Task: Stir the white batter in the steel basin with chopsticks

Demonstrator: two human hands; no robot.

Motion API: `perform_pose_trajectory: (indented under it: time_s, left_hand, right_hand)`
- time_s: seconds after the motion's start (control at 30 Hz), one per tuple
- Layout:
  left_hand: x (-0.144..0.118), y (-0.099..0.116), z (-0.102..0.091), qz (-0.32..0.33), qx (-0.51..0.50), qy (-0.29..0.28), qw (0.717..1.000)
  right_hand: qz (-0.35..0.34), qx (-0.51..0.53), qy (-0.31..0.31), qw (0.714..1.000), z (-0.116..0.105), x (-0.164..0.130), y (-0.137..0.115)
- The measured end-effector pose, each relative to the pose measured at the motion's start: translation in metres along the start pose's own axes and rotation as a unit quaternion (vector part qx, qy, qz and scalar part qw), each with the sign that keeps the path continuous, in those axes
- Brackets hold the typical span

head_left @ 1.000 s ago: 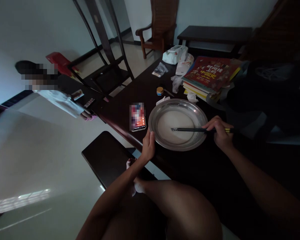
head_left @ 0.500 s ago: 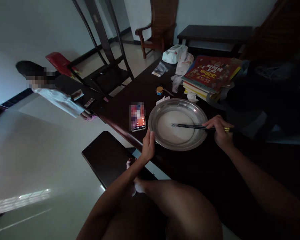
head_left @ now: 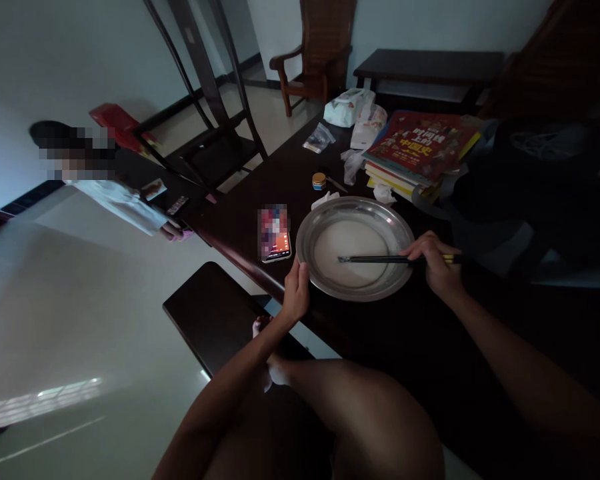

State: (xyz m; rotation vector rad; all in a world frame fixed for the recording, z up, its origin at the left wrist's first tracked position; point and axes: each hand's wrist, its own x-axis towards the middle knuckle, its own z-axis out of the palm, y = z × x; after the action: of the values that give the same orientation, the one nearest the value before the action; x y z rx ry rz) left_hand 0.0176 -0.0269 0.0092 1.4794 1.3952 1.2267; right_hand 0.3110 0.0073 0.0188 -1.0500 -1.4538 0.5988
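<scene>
A wide metal basin (head_left: 310, 277) stands on the dark table, with a whitish liquid or batter (head_left: 353, 243) covering its bottom. My left hand (head_left: 296, 290) is closed on the basin's near left rim, thumb on top and fingers partly hidden below. A pair of black chopsticks (head_left: 373, 259) with gold-coloured ends is held in my right hand (head_left: 433, 263), its fingers wrapped round them over the basin's right rim. The chopstick tips lie over the whitish contents, left of the middle; whether they dip in I cannot tell.
Left of the basin lies a lit phone (head_left: 276, 233). Behind are a small jar (head_left: 319, 181), crumpled tissue (head_left: 384, 194), plastic bags (head_left: 350, 107) and a stack of books (head_left: 420, 150). A bench (head_left: 215, 313) runs along the table's near side. A person (head_left: 115, 200) is at the far left.
The chopstick tips have moved slightly left and toward me in the basin, my right hand shifting a little left with them. My left hand keeps its place on the rim.
</scene>
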Motion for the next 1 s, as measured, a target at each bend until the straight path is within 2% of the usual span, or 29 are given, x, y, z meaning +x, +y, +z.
perform_pose_trajectory:
  time_s: [0.07,0.23,0.4,0.53,0.7,0.87,1.0]
  left_hand:
    - [0.0001,-0.0002,0.0001,0.001,0.001,0.001,1.0]
    - [0.0002,-0.001,0.0003,0.002,0.001,-0.002,1.0]
    - [0.0,-0.0013,0.0004,0.003,0.005,-0.001,1.0]
    - [-0.0003,-0.0017,0.0004,0.001,0.002,-0.001,1.0]
    - [-0.0003,-0.001,0.0001,-0.001,0.001,-0.002,1.0]
    - [0.0005,-0.0027,-0.0001,-0.003,0.0,0.0,1.0]
    - [0.0005,-0.0042,0.0003,0.003,-0.001,0.003,1.0]
  right_hand:
    - [0.002,-0.017,-0.011,1.0,0.0003,0.0002,-0.0005]
    - [-0.01,-0.006,0.029,1.0,-0.0008,0.0006,-0.0007]
    - [-0.008,-0.03,-0.013,0.999,-0.0009,0.0005,-0.0004]
    - [-0.005,-0.012,0.032,0.999,-0.0011,0.001,-0.0007]
    - [-0.007,-0.03,-0.02,0.999,-0.0004,0.0007,-0.0032]
    - [-0.004,-0.015,0.027,0.999,-0.0003,0.0007,-0.0023]
    - [0.0,-0.023,-0.015,1.0,-0.0007,0.0003,-0.0006]
